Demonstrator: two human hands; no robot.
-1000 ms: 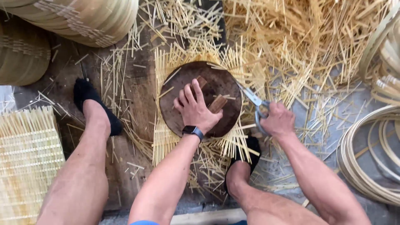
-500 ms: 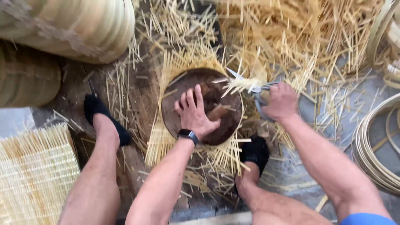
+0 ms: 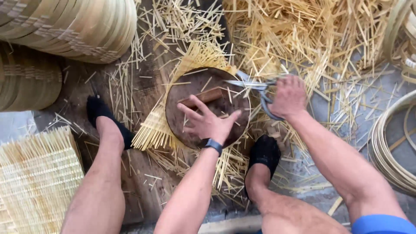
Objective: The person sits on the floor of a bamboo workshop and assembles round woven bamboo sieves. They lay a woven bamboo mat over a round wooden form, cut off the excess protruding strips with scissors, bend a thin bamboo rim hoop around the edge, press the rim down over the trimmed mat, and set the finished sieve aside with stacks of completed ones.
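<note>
My left hand [image 3: 208, 122] lies flat with spread fingers on a round dark wooden disc [image 3: 190, 89], pressing it onto a woven bamboo mat [image 3: 151, 132] whose strip ends stick out around the disc. A small wooden block [image 3: 207, 96] is fixed on the disc, just above my fingers. My right hand [image 3: 288, 96] grips metal shears [image 3: 251, 84]; their blades lie at the disc's upper right rim among the strips. A dark watch sits on my left wrist.
Cut bamboo strips [image 3: 312, 39] cover the ground at upper right. Stacked woven round trays [image 3: 73, 26] stand upper left, a square woven mat [image 3: 37, 177] lower left, coiled bamboo hoops [image 3: 390, 147] at right. My feet in black socks [image 3: 102, 113] flank the disc.
The shears have moved from the disc's right side up to its upper right rim, cutting strip ends. The mat and disc have turned under my left hand, which now points more leftward.
</note>
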